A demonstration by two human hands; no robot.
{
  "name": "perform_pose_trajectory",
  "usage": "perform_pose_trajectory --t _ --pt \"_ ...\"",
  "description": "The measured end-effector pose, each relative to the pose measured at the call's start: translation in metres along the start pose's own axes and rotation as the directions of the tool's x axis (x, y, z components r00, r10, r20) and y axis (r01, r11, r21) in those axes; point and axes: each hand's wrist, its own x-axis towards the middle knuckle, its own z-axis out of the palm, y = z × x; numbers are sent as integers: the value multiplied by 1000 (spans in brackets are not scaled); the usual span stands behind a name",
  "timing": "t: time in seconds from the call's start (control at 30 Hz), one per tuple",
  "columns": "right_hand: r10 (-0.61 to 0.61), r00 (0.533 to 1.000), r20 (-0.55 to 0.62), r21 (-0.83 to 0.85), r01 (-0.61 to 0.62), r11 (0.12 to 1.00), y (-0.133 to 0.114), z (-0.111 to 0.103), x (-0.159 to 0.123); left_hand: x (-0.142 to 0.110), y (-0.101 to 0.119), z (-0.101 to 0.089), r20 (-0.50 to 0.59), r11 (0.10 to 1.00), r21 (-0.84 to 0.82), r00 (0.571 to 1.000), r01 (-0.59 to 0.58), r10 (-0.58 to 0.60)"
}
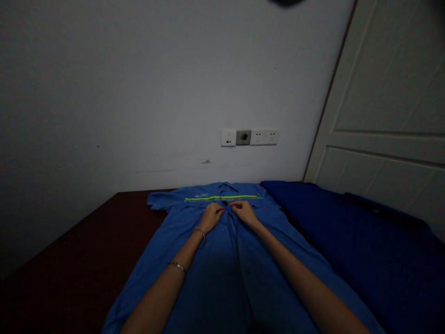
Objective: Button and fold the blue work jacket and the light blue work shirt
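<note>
A blue short-sleeved shirt [201, 250] lies spread on its back, collar toward the wall, with a yellow-green stripe [205, 199] across the chest. My left hand [212, 216] pinches the edge of the front opening just below the stripe. Opposite it, my right hand [244, 212] has its fingertips closed on the other front edge. A small dark gap shows between the two edges near my fingers. Lower down, the opening runs toward me with its edges close together. Whether a button is between my fingers is too small to tell.
The shirt rests on a dark red-brown surface [104, 246]. Folded darker blue cloth [333, 232] lies at the right. Behind stands a pale wall [156, 93] with a row of sockets [264, 137]. A white panelled door [389, 102] is at the right.
</note>
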Motion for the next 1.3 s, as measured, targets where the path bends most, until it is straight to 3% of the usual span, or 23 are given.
perform_pose_trajectory --t 0.4,0.53,0.67,0.87,1.13,1.3 --pt "-62 997 48 20 61 998 -2 -2 -3 -2 6 -3 10 997 76 1000 -29 28" --pt "6 990 139 84 -17 996 -3 -5 -3 -2 6 -3 -5 996 73 999 -46 46" --pt "15 988 152 139 -36 990 2 -4 -1 -2 5 -1 -27 1000 10 999 -28 28" --pt "-107 991 82 161 92 983 8 5 10 0 1 4 -49 999 -38 999 11 -13" --pt "-246 965 87 22 245 969 8 5 13 1 4 3 -65 992 -87 994 87 -93" --pt "-324 940 106 -88 334 939 8 4 13 1 5 2 -46 996 -60 996 69 -71"
